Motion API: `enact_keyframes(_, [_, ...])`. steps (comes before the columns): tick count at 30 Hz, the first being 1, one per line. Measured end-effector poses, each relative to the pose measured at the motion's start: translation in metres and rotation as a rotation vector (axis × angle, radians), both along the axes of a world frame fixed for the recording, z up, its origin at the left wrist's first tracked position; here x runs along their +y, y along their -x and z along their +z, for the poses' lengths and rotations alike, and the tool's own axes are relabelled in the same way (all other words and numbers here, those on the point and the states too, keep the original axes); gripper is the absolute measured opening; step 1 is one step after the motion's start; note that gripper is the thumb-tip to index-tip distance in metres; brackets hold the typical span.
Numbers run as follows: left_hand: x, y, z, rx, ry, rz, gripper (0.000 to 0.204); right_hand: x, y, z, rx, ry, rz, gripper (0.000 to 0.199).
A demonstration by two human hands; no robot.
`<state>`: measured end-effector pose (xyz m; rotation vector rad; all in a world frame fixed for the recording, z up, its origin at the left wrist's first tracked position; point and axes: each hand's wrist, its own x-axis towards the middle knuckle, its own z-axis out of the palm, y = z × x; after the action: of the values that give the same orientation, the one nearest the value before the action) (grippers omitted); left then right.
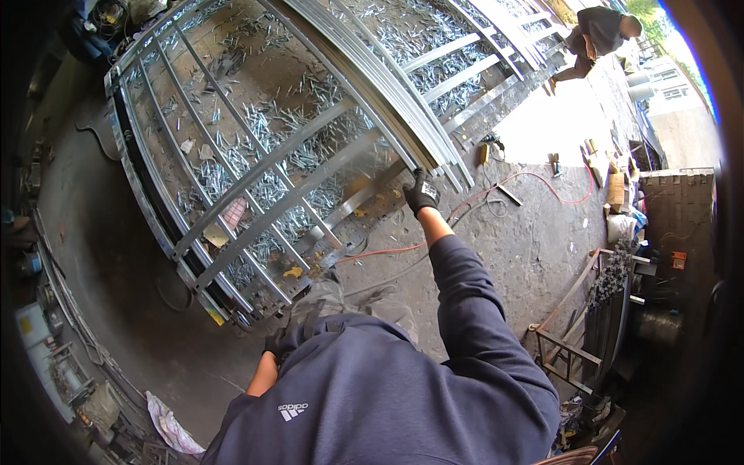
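My right hand (422,194), in a black glove, reaches forward and grips the near end of a bundle of long grey metal bars (372,85) that lies across a large welded steel frame (232,194). My left hand (273,343), also gloved, hangs low by my hip, mostly hidden behind my dark blue sweatshirt; what it holds is hidden. The frame lies flat on the concrete floor, its crossbars running diagonally. Several small shiny metal offcuts are scattered under it.
Another person (597,35) crouches at the far right end of the frame. A red hose (542,182) and dark cables trail over the floor. A metal rack (573,349) and stacked parts stand at the right, machines and clutter along the left wall.
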<state>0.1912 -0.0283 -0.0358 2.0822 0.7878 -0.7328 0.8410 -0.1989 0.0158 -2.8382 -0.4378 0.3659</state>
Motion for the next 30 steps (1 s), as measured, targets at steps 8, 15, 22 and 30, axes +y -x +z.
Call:
enact_keyframes(8, [-0.028,-0.022,0.011,-0.213,0.44,1.104,0.036,-0.005,0.049,-0.034,0.427,-0.568,-0.043,0.033])
enact_keyframes(15, [-0.072,-0.118,0.035,-0.431,0.77,1.581,0.023,-0.118,0.101,-0.03,1.091,-0.857,-0.413,0.029])
enact_keyframes(22, [-0.17,-0.251,0.055,-0.404,1.016,1.327,0.022,-0.268,0.143,-0.007,1.014,-0.768,-0.251,0.033])
enact_keyframes(30, [-0.278,-0.356,0.029,-0.147,1.067,0.989,0.038,-0.598,0.265,-0.006,1.083,-0.137,-0.036,0.035])
